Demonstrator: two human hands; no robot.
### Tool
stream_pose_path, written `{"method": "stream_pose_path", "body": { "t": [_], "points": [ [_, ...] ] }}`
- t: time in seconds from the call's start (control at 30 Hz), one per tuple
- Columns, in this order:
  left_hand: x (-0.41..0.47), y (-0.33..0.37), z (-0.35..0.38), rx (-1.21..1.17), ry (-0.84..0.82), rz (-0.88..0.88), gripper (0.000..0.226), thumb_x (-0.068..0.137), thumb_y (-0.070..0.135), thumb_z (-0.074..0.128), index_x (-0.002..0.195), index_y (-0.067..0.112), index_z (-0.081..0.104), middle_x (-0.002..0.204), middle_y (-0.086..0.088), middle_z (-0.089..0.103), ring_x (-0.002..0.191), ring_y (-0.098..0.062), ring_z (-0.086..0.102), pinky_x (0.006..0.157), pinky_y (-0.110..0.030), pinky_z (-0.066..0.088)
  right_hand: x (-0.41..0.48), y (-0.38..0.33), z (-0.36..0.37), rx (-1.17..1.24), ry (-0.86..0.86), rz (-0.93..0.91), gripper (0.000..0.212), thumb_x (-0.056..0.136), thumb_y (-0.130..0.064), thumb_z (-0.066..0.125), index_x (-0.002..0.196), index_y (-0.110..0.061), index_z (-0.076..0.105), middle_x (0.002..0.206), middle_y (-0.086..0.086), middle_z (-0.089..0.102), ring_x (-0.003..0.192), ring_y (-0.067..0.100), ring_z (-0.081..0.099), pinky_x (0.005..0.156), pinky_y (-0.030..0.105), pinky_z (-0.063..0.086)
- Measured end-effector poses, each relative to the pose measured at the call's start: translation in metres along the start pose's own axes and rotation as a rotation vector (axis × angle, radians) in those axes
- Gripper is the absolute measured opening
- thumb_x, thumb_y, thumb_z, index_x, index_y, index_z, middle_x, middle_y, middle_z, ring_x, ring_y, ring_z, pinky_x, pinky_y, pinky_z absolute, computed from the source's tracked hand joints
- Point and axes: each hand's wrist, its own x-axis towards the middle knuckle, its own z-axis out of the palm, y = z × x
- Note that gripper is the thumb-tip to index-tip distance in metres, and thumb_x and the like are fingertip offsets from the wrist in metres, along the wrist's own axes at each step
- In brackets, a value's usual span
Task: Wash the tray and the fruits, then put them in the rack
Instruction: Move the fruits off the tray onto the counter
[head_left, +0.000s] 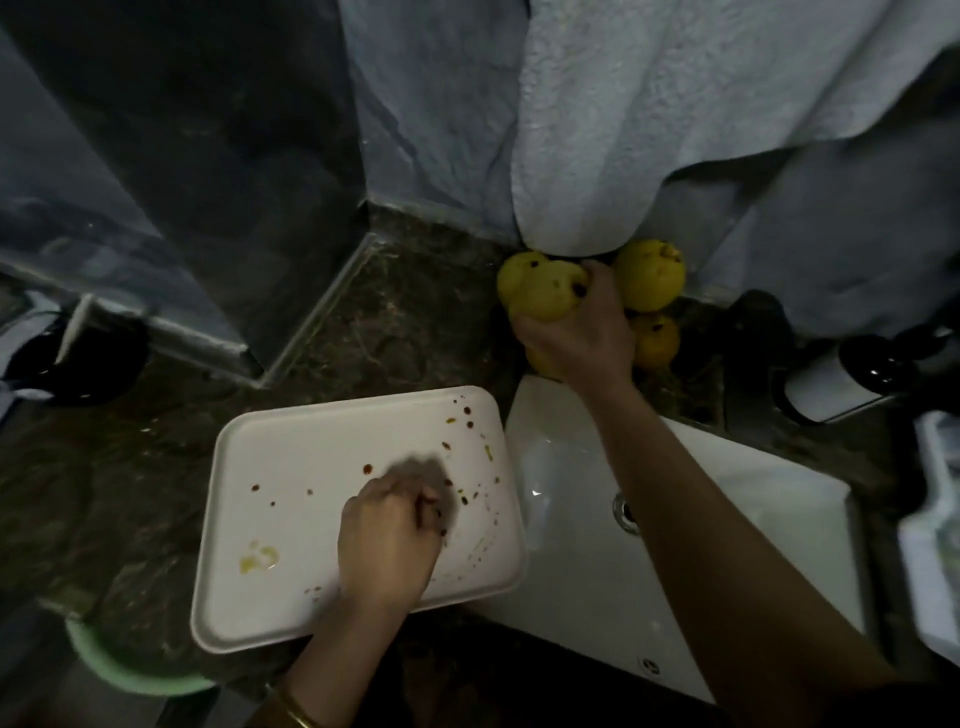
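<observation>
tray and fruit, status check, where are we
Right hand grips one yellow round fruit. Left hand on stained white rectangular tray, grip blurred. White towel hangs over the fruit.

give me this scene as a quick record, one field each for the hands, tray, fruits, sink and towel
left hand: on the tray, fingers curled; blurred, so unclear whether it holds anything
right hand: grips one yellow fruit
tray: white, on the dark counter left of the sink, spotted with brown and yellow stains
other fruits: yellow, brown-spotted, at the counter's back under the towel
sink: white, no running water visible
towel: pale, hangs above the fruits
</observation>
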Motion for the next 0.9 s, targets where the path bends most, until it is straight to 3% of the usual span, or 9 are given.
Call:
{"method": "stream_pose_path", "body": {
  "t": [0.17, 0.37, 0.67, 0.77, 0.9],
  "points": [
    [0.004, -0.003, 0.007, 0.007, -0.019, -0.019, 0.015, 0.067, -0.002, 0.07, 0.071, 0.013, 0.073, 0.072, -0.007, 0.069, 0.067, -0.029, 0.063, 0.065, -0.036, 0.051, 0.024, 0.043, -0.023, -0.077, 0.069, 0.142, 0.095, 0.066, -0.048, 0.076, 0.143, -0.019, 0.029, 0.138, 0.009, 0.046, 0.123, 0.033, 0.047, 0.1, 0.044, 0.041],
    [0.009, 0.001, 0.01, 0.021, -0.038, 0.0, 0.015, 0.068, -0.003, 0.071, 0.075, 0.01, 0.075, 0.074, -0.009, 0.071, 0.068, -0.029, 0.065, 0.067, -0.036, 0.052, 0.033, 0.058, -0.023, -0.088, 0.068, 0.149, 0.096, 0.071, -0.048, 0.075, 0.146, -0.016, 0.024, 0.143, 0.01, 0.041, 0.129, 0.034, 0.041, 0.105, 0.046, 0.033],
    [0.011, -0.003, 0.013, 0.025, -0.076, -0.008, 0.015, 0.069, -0.002, 0.071, 0.076, 0.01, 0.075, 0.075, -0.01, 0.071, 0.068, -0.03, 0.064, 0.067, -0.035, 0.052, 0.057, 0.039, -0.006, -0.222, 0.05, 0.034, 0.094, 0.067, -0.049, 0.074, 0.142, -0.012, 0.031, 0.137, 0.013, 0.044, 0.119, 0.036, 0.048, 0.092, 0.046, 0.045],
    [0.013, -0.009, 0.011, 0.018, -0.086, -0.053, 0.012, 0.075, 0.003, 0.068, 0.079, 0.013, 0.074, 0.08, -0.007, 0.07, 0.075, -0.027, 0.064, 0.073, -0.034, 0.05, 0.068, 0.031, 0.004, -0.227, 0.049, -0.029, 0.09, 0.068, -0.05, 0.072, 0.14, -0.013, 0.032, 0.131, 0.012, 0.05, 0.114, 0.034, 0.051, 0.085, 0.036, 0.042],
    [0.016, -0.016, 0.009, 0.018, -0.074, -0.08, 0.014, 0.069, 0.001, 0.072, 0.078, 0.012, 0.074, 0.078, -0.008, 0.071, 0.072, -0.028, 0.065, 0.07, -0.034, 0.052, 0.083, 0.021, 0.014, -0.332, 0.026, 0.0, 0.091, 0.074, -0.05, 0.068, 0.143, -0.009, 0.026, 0.13, 0.016, 0.049, 0.111, 0.037, 0.053, 0.078, 0.036, 0.039]
  ]
}}
